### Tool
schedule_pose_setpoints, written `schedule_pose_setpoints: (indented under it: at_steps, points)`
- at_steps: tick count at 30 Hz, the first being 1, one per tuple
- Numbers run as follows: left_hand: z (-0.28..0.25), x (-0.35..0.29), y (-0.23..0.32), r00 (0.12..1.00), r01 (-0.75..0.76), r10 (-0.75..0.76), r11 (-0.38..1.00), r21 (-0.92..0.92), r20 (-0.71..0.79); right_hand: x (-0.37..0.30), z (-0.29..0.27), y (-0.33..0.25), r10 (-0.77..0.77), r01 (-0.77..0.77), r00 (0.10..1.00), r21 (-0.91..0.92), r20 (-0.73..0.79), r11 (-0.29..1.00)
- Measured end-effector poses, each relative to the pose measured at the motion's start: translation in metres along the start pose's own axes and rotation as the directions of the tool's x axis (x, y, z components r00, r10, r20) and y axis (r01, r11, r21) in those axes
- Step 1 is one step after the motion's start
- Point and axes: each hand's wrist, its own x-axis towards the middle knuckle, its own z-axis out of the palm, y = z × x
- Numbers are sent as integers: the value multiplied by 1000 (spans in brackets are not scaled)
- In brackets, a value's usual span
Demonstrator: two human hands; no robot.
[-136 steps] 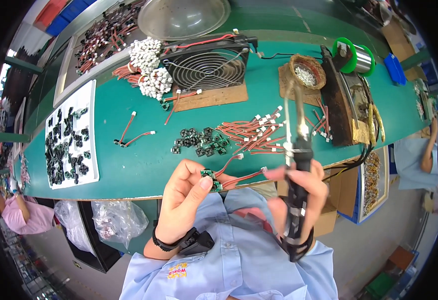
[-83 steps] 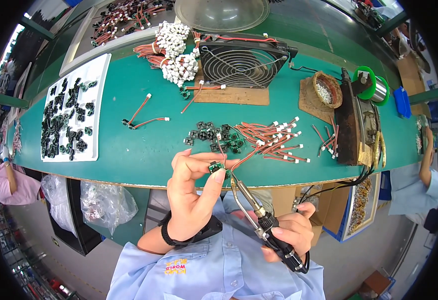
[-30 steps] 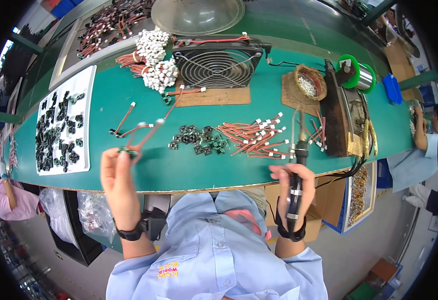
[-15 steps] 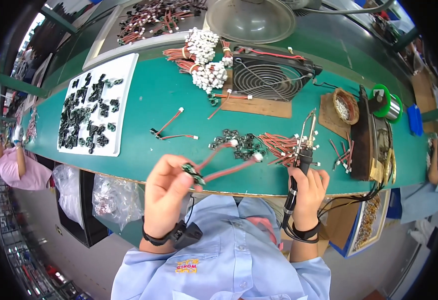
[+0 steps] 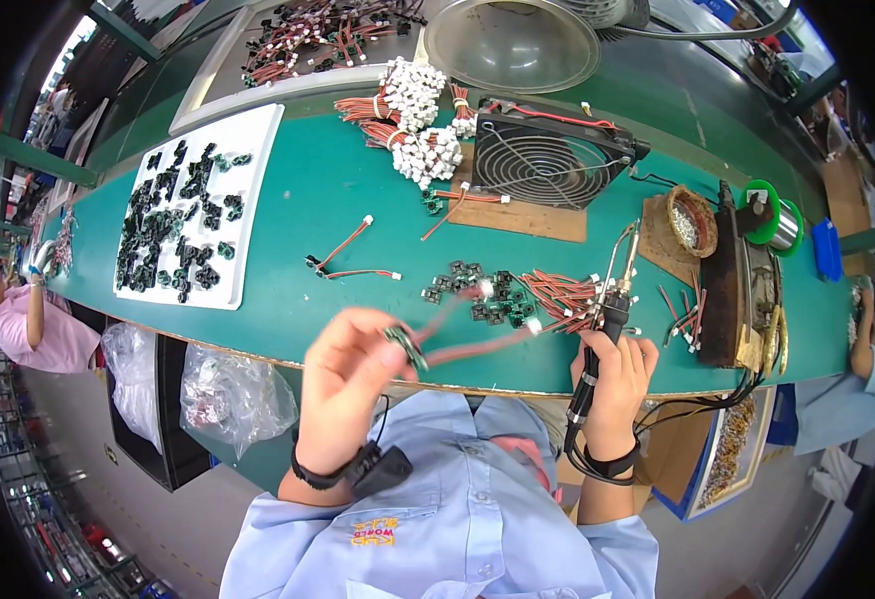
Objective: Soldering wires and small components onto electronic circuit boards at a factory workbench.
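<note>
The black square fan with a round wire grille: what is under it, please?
A flat brown board sticks out from under the black fan, at front and left; the rest is covered by the fan.

From where I stood, a square black fan [image 5: 542, 165] with a wire guard was positioned at the far side of the green bench [image 5: 283, 309], on a flat brown sheet [image 5: 547, 226]. A large round dish [image 5: 512, 45] was located beyond it. A blue container [image 5: 827, 252] was placed toward the right end. Below the bench, near left, was a clear plastic bag [image 5: 238, 399]; a person in pink [image 5: 43, 329] was stationed at far left.
</note>
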Motion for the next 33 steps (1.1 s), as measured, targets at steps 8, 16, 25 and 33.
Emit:
schedule_pose_setpoints:
  at_steps: [8, 16, 25, 33]
  points:
    - [-37, 27, -22, 843, -69, 400, 743, 665, -360, -9, 1, -9, 322, -255, 940, 399, -111, 881]
    - [42, 19, -39, 921, -370, 286, 441, 818, 263, -11, -14, -25, 440, -347, 896, 702, 53, 622]
    - [66, 28, -56, 880, -451, 270, 218, 866, 391, -6, -30, -28, 513, -406, 838, 842, 188, 355]
    - [73, 26, -62, 879, -451, 280, 218, 866, 387, -8, -31, -26, 547, -436, 813, 831, 199, 346]
